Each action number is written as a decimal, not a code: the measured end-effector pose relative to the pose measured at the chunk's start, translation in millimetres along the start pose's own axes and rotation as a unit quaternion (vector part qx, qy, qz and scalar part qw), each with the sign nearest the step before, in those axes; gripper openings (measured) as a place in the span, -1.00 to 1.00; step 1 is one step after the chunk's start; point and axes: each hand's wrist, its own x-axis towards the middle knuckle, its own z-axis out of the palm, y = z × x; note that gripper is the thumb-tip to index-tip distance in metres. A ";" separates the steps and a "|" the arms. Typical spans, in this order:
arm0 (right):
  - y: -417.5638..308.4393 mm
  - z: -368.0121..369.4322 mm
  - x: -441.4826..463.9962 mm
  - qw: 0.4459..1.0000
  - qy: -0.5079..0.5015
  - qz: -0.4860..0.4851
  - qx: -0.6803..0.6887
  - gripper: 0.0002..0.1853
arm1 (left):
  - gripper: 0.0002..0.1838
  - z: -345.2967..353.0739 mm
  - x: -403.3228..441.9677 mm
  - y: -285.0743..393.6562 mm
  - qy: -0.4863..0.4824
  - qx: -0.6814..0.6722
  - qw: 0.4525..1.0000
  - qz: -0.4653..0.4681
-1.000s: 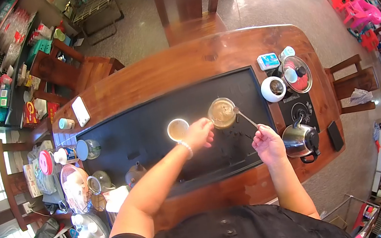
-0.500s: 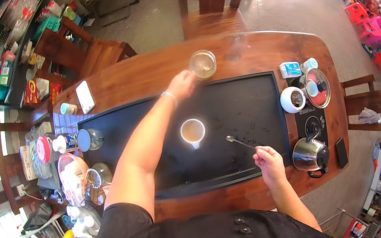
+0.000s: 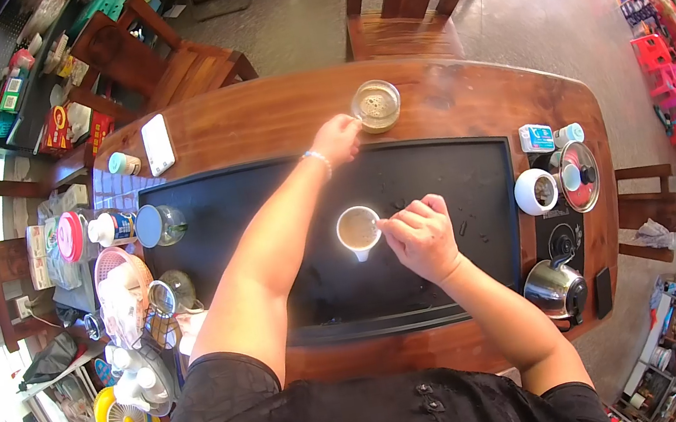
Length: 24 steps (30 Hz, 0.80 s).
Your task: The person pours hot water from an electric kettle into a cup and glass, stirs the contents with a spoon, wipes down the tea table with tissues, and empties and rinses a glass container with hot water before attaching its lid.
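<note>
At the table's far side stands a clear glass cup [image 3: 377, 107] with brownish, frothy liquid in it. My left hand [image 3: 337, 139], a beaded bracelet at its wrist, is closed on the cup's handle side. A white cup [image 3: 358, 231] filled with milky brown liquid sits on the black tray [image 3: 457, 183], handle toward me. Right at this cup's rim is my right hand [image 3: 422, 237], its fingers pinched together on the spoon. The spoon is mostly hidden by the fingers, and I cannot tell how far it reaches into the white cup.
On the right are a steel kettle [image 3: 556, 290], a white pot [image 3: 536, 192], a glass lid [image 3: 578, 177] and a black phone [image 3: 603, 293]. Jars [image 3: 159, 226] and a pink basket [image 3: 120, 276] crowd the left. A white phone [image 3: 158, 145] lies at the far left.
My right hand has moved left and up, bringing the spoon from over the tray to the white cup. The left hand stays at the glass cup. The view has shifted slightly.
</note>
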 end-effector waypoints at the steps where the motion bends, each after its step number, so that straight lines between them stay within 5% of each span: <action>1: 2.5 -0.8 4.4 1.000 -0.006 0.001 -0.011 -0.88 | -0.61 1.5 -3.3 0.1 0.013 -0.004 1.000 -0.001; 7: 2.1 -6.1 -11.1 0.994 -0.103 0.013 -0.023 -0.87 | -0.56 4.9 -47.7 -15.0 0.194 -0.073 0.978 0.032; 12: -7.8 4.4 -6.9 0.999 -0.043 0.010 0.009 -0.86 | -0.69 7.9 -148.5 -69.6 0.303 -0.227 0.926 -0.011; 16: 1.3 21.5 0.8 0.999 -0.011 -0.047 -0.022 -0.85 | -0.67 46.2 -226.9 -97.7 0.203 -0.225 0.941 -0.149; 20: 4.7 24.0 -10.1 0.993 -0.079 -0.047 -0.069 -0.86 | -0.53 76.5 -241.3 -114.6 0.096 -0.218 0.963 -0.123; 24: -14.1 19.1 -17.8 0.988 -0.129 0.006 -0.082 -0.86 | -0.53 79.3 -231.3 -105.5 0.107 -0.186 0.970 -0.115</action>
